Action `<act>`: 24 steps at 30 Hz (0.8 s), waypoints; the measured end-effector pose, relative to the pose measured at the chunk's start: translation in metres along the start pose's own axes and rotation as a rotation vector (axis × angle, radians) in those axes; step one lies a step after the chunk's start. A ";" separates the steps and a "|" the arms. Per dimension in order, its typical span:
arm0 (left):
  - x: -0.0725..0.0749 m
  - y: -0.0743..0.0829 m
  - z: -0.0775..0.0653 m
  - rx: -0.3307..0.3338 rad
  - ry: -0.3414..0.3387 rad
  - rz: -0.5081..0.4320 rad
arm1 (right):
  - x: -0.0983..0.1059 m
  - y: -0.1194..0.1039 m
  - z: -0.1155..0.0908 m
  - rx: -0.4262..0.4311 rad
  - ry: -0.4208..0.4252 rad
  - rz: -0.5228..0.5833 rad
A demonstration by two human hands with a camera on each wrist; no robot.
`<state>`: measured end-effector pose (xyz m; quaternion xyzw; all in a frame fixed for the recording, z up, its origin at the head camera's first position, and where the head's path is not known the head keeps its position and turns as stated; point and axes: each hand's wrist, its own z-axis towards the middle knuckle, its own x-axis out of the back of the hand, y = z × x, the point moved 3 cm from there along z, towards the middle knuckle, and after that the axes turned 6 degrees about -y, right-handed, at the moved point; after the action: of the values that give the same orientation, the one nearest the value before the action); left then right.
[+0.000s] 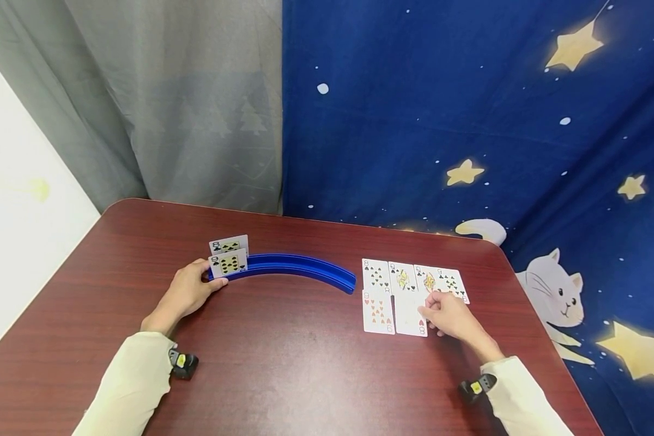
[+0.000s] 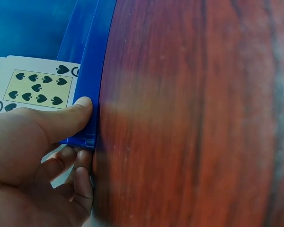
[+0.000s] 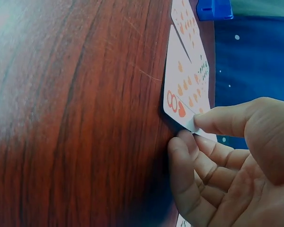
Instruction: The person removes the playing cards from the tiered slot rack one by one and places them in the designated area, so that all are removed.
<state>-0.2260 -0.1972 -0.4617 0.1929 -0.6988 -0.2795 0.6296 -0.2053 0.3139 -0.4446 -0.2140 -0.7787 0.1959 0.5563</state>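
From where I stand, the person's left hand grips the left end of the curved blue holder, thumb over its front wall, just beside the upright nine of spades and the eight of clubs behind it. Well off to the right, the right hand pinches the eight of hearts by its right edge; that card sits just right of the nine of hearts, near a row of face-up cards.
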 end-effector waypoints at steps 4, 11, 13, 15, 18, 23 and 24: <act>0.000 0.001 0.000 -0.010 0.011 0.007 | 0.000 0.001 0.002 0.004 -0.005 -0.054; 0.000 0.001 -0.001 -0.007 0.007 0.002 | -0.001 -0.001 0.003 0.032 0.002 -0.094; 0.000 0.000 -0.001 -0.009 0.010 0.004 | -0.001 -0.001 0.003 0.029 0.001 -0.093; 0.000 0.000 -0.001 -0.010 0.013 0.007 | -0.001 -0.002 0.003 0.033 0.003 -0.096; 0.000 0.000 -0.001 -0.011 0.016 0.007 | -0.001 -0.002 0.003 0.042 0.013 -0.115; 0.000 0.000 -0.001 -0.010 0.015 0.003 | -0.002 -0.003 0.004 0.056 0.025 -0.153; 0.000 0.000 -0.001 -0.010 0.015 0.003 | -0.002 -0.003 0.003 0.055 0.026 -0.156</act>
<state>-0.2252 -0.1971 -0.4618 0.1909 -0.6929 -0.2806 0.6362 -0.2082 0.3100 -0.4460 -0.1398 -0.7799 0.1706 0.5857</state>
